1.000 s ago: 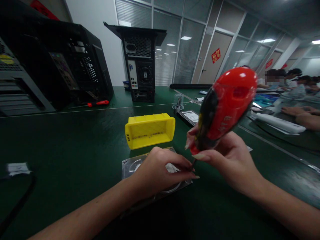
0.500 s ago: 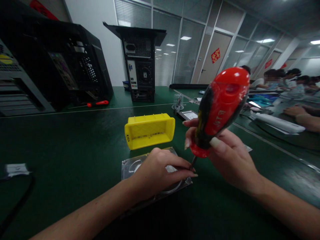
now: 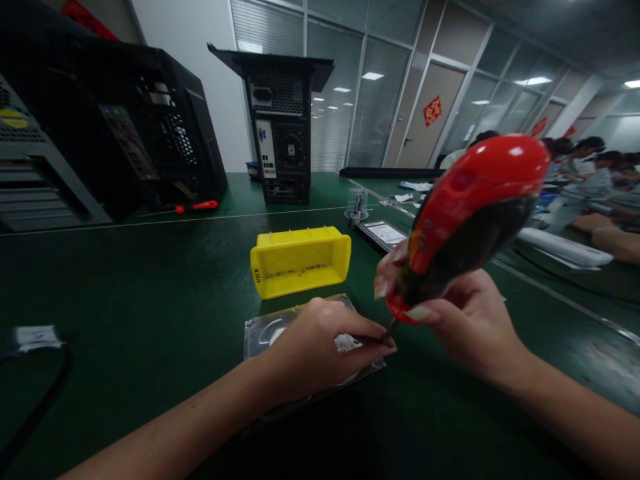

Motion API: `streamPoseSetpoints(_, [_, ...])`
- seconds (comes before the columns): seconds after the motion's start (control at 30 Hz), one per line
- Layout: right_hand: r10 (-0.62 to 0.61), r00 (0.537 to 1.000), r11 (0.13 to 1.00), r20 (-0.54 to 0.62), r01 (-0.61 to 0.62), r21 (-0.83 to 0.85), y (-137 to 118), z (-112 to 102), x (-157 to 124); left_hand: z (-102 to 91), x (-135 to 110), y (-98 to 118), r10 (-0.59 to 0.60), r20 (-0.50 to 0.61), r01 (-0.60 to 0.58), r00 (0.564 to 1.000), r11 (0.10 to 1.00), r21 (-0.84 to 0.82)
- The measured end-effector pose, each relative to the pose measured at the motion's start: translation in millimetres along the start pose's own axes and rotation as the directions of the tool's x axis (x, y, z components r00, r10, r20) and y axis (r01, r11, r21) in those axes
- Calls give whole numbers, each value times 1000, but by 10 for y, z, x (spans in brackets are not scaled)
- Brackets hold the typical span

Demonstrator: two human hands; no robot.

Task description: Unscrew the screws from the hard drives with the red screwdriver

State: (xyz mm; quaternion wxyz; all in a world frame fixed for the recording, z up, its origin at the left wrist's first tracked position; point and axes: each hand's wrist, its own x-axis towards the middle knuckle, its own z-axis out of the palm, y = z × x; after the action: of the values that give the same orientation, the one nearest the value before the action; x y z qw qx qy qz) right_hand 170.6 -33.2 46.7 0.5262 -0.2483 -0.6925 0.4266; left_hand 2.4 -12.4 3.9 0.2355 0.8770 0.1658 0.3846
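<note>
My right hand is wrapped round a red and black screwdriver, whose handle leans up to the right while its tip points down at a hard drive. The silver drive lies flat on the green table in front of me. My left hand rests on top of the drive, with fingers curled and pinched near the screwdriver tip at the drive's right corner. What the fingertips hold there is hidden. A yellow plastic bin lies just behind the drive.
Open black computer cases stand at the back left, another tower behind the bin. A small red screwdriver lies near them. A second drive and a clear cup sit further back. Other people work at the right.
The screwdriver handle has turned in my right hand and tilted further right. My left hand has stayed on the drive.
</note>
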Motion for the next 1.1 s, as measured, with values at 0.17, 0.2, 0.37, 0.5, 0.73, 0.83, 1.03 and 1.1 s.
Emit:
streamPoseSetpoints(0.17, [5, 998, 999, -60, -7, -35, -9, 62, 9, 11, -11, -33, 35, -22, -34, 999, 998, 53])
streamPoseSetpoints(0.2, [5, 998, 1000, -69, -7, -29, -12, 75, 11, 8, -10, -35, 40, -26, -38, 999, 997, 62])
streamPoseSetpoints(0.37, [16, 995, 999, -97, -19, -28, -41, 116, 21, -28, 13, -12, -18, -64, 20, 998, 999, 32])
streamPoseSetpoints(0.5, [2, 991, 999, -132, -8, -43, -45, 120, 34, -24, 28, -5, -7, -109, 10, 994, 1000, 24])
streamPoseSetpoints(0.73, [38, 999, 998, -18, -37, 53, -21, 46, 21, -15, 31, 3, -10, -84, 12, 996, 1000, 22])
streamPoseSetpoints(0.83, [45, 993, 990, 111, -59, 126, -49, 13, 5, -30, 35, 21, -32, -64, 32, 997, 999, 2])
streamPoseSetpoints(1.03, [29, 994, 992, 110, -42, 116, -47, -21, -11, -35, 44, 55, -74, -29, 73, 997, 997, -25])
streamPoseSetpoints(1.1, [14, 996, 994, 90, -23, 103, -24, -23, -11, -33, 45, 57, -89, -41, 89, 995, 996, -16])
